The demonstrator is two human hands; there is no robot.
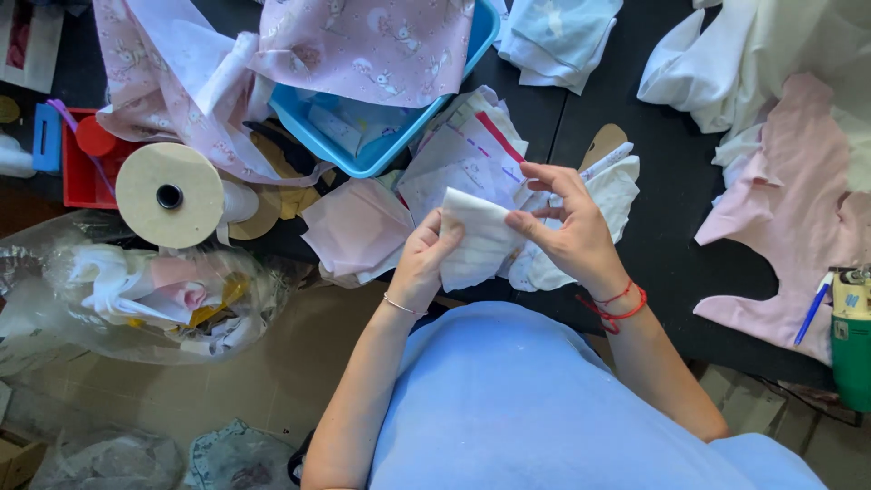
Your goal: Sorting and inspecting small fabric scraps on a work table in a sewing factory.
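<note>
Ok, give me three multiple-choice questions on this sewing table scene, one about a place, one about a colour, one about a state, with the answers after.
1. Where is the white folded cloth?
A. in the blue bin
B. between both hands
C. on the floor

2. What colour is the cord bracelet on the right wrist?
A. red
B. green
C. black

3. How is the right hand?
A. flat on the table
B. fingers pinching the cloth's edge
C. closed round a pen

Answers:
1. B, the left hand and right hand both grip it.
2. A, red cord shows at the wrist.
3. B, fingertips meet on the cloth.
</note>
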